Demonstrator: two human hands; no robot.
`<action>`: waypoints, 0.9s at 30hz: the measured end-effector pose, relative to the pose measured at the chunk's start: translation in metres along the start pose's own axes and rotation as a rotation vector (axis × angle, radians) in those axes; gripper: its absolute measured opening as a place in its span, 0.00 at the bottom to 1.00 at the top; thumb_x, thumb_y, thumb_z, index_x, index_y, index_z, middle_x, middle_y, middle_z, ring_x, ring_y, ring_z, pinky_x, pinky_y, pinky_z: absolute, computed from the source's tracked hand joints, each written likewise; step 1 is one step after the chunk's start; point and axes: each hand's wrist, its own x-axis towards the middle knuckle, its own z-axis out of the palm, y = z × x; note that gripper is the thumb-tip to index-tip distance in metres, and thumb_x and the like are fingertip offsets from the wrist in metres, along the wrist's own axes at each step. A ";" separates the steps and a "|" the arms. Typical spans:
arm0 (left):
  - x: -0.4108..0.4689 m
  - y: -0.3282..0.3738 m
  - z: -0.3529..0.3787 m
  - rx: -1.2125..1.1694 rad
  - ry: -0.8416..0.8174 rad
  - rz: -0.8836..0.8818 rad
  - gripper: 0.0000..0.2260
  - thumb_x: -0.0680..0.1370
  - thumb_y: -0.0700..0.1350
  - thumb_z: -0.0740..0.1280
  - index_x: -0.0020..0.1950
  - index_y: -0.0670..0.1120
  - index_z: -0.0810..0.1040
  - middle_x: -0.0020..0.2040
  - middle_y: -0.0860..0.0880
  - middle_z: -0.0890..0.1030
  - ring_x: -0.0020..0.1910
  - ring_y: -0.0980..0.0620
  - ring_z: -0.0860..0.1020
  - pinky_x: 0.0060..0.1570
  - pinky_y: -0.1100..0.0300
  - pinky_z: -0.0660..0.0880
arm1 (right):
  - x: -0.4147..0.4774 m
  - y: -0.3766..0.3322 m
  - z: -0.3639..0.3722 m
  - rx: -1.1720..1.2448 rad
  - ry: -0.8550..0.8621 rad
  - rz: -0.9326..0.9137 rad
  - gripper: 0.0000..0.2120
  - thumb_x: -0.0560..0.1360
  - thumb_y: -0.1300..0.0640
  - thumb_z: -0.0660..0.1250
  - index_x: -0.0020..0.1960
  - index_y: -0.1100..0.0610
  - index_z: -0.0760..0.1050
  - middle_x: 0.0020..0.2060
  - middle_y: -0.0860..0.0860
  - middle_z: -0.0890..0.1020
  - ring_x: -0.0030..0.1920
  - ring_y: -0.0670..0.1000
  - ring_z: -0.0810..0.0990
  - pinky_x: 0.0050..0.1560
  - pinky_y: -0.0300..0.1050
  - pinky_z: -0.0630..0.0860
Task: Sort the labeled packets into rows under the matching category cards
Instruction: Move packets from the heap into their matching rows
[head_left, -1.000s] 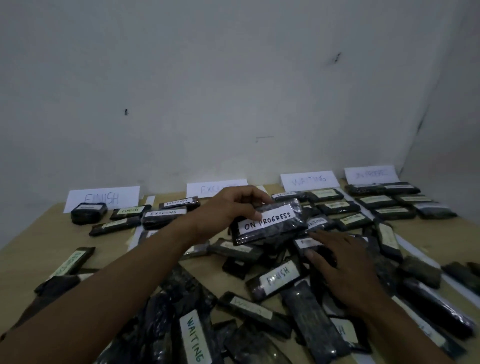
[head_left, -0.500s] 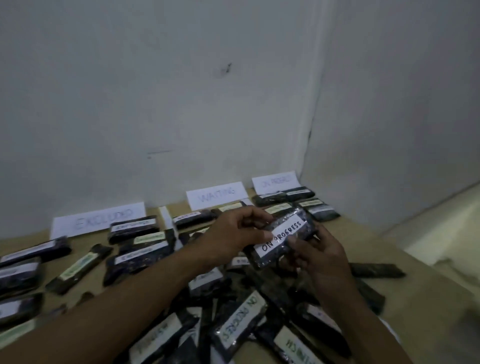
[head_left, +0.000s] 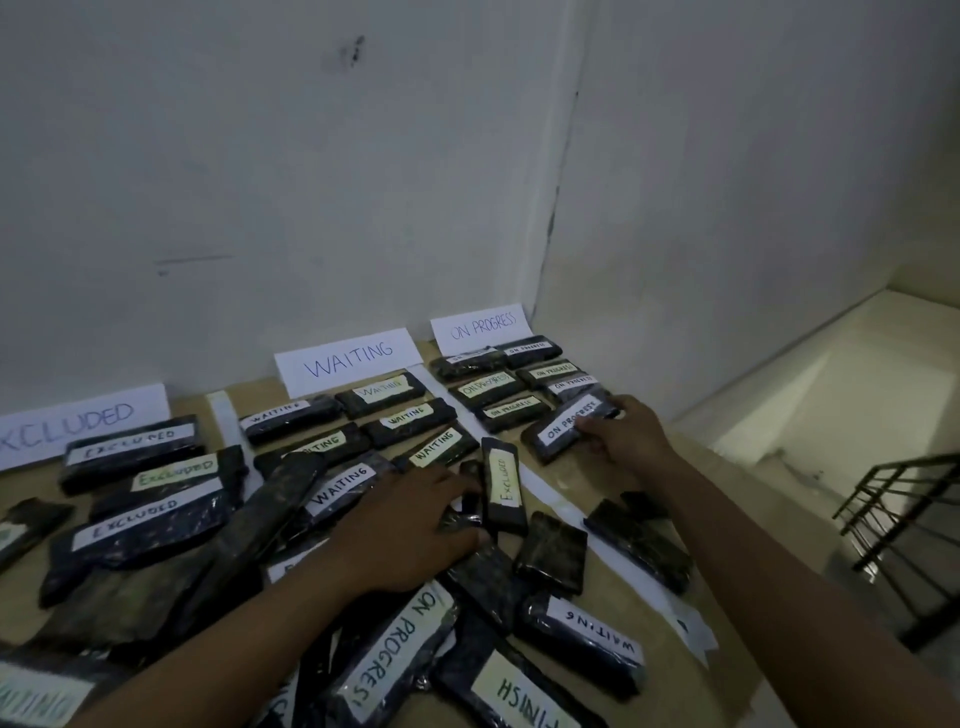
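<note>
Right hand (head_left: 626, 441) grips an ON PROGRESS packet (head_left: 563, 428) near the table's (head_left: 665, 686) right edge; left hand (head_left: 410, 525) flat on pile (head_left: 249, 545).

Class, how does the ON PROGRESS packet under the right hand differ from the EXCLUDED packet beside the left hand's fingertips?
The ON PROGRESS packet has a white label; the EXCLUDED packet has a yellowish one. The right hand holds the ON PROGRESS packet in its matching row; the EXCLUDED packet lies unsorted, away from its row. Both are dark, hand-labelled packets.

The view is dim and grainy. Right of the ON PROGRESS card (head_left: 480, 326) the floor (head_left: 831, 374) looks brighter, perhaps daylit; edges bow.
</note>
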 end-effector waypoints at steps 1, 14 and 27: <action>0.000 0.000 0.001 -0.014 0.003 -0.003 0.22 0.76 0.65 0.60 0.69 0.61 0.67 0.65 0.58 0.72 0.62 0.57 0.69 0.63 0.57 0.65 | 0.004 0.001 0.004 -0.086 -0.024 0.008 0.15 0.70 0.56 0.74 0.55 0.57 0.75 0.53 0.56 0.82 0.47 0.55 0.82 0.46 0.51 0.80; -0.001 -0.001 0.001 -0.031 0.006 -0.014 0.23 0.76 0.65 0.60 0.69 0.59 0.68 0.64 0.57 0.72 0.62 0.55 0.69 0.61 0.55 0.67 | -0.025 -0.005 -0.025 -0.524 -0.035 -0.222 0.21 0.73 0.59 0.69 0.66 0.54 0.73 0.60 0.55 0.78 0.53 0.51 0.76 0.49 0.39 0.69; -0.003 -0.001 0.002 -0.051 -0.014 -0.013 0.23 0.76 0.65 0.60 0.69 0.59 0.67 0.64 0.56 0.72 0.62 0.55 0.70 0.59 0.54 0.69 | -0.079 0.028 -0.080 -0.320 0.016 -0.097 0.10 0.80 0.57 0.61 0.57 0.58 0.79 0.48 0.54 0.82 0.44 0.52 0.80 0.43 0.42 0.75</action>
